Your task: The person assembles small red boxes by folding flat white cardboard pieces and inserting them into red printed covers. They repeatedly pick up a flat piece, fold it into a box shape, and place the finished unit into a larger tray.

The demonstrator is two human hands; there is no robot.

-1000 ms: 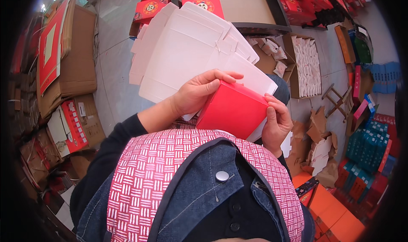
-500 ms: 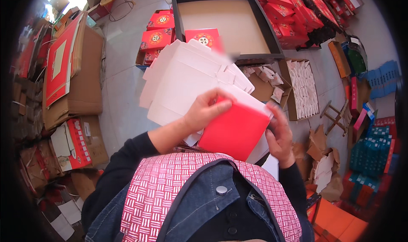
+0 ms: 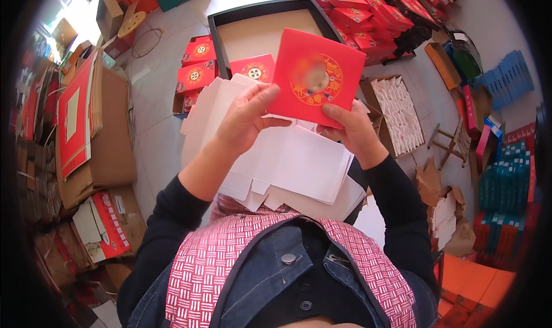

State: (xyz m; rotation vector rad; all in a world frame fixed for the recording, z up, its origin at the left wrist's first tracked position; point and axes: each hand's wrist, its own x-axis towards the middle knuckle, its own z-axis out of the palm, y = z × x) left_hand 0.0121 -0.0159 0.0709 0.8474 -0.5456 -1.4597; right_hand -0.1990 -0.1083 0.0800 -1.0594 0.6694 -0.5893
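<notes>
Between my two hands is a red gift box point(image 3: 293, 57) with a round gold floral pattern, raised above my lap and tilted toward me. My left hand point(image 3: 253, 112) grips its lower left corner. My right hand point(image 3: 352, 124) holds the lower right side, its thumb on the printed face. Beneath the hands, flat white carton blanks point(image 3: 287, 161) lie in a loose stack across my lap. Just beyond them, another red box point(image 3: 253, 69) sits at the near left corner of a large black-rimmed tray point(image 3: 214, 40), partly covered by the blanks.
Red boxes point(image 3: 196, 75) fill a carton left of the tray, and more red boxes point(image 3: 351, 17) are piled beyond its right side. A carton of white packets point(image 3: 398, 115) stands at right, near a small wooden stool point(image 3: 447, 144). Stacked cardboard point(image 3: 109, 132) lines the left.
The red box has gone up and away from my body, and its patterned face now shows instead of a plain red side. My left hand has shifted from its top edge to its lower left corner.
</notes>
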